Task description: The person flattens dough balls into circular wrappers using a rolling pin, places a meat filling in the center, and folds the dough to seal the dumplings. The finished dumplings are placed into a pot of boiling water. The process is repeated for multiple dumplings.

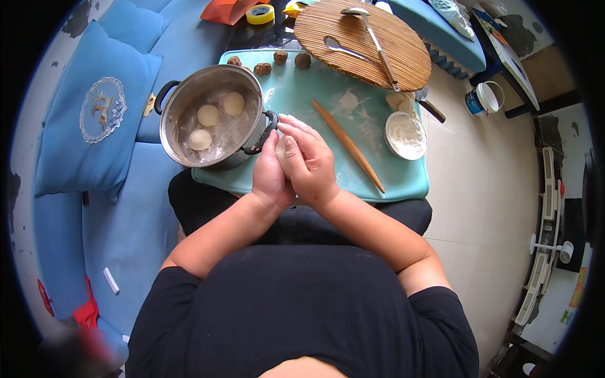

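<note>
Cupped together above the near edge of a mint-green board (283, 101), my left hand (270, 170) and my right hand (310, 157) close round a pale dough ball (283, 154). Most of the ball is hidden between the palms. White flour dusts my fingers. Just left of them stands a steel pot (189, 82) with black handles; three white dough balls (208, 115) lie apart on its floured bottom. Along the board's far side sit several brown filling balls (302, 61). A wooden rolling pin (348, 146), tapered at the ends, lies slantwise to the right of my hands.
A white bowl of flour (405, 135) stands at the board's right edge, near a dark-handled knife (432, 108). Beyond, a round slatted mat (359, 38) carries a ladle (372, 41) and a spoon (346, 50). Yellow tape (260, 14) lies farther back. A blue sofa (120, 208) is at left.
</note>
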`<action>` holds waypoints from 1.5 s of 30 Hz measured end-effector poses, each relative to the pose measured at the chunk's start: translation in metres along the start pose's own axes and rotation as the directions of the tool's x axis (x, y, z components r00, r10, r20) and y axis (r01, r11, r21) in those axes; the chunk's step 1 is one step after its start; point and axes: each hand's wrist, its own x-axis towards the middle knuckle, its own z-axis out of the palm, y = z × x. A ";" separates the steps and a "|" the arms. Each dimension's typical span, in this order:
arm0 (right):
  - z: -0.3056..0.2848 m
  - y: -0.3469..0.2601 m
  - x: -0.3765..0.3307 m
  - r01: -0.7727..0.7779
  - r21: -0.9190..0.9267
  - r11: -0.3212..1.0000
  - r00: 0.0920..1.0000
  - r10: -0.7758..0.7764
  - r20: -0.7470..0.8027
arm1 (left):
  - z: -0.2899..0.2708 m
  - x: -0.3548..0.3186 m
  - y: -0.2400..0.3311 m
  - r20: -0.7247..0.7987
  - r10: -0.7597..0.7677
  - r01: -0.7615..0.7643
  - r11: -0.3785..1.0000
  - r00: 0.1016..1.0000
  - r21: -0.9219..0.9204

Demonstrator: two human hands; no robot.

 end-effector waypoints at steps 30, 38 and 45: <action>-0.007 0.005 -0.003 -0.061 -0.132 0.989 0.991 0.076 0.112 | 0.009 0.002 0.018 -0.097 -0.105 0.107 0.994 0.990 0.008; -0.012 0.020 0.004 -0.027 -0.051 0.998 0.973 0.038 0.228 | 0.022 -0.008 0.005 -0.153 0.056 -0.037 0.992 0.987 0.121; -0.014 -0.012 0.015 -0.695 0.604 0.390 0.584 0.796 0.158 | 0.026 -0.001 0.019 -0.072 0.308 -0.296 0.944 0.949 0.147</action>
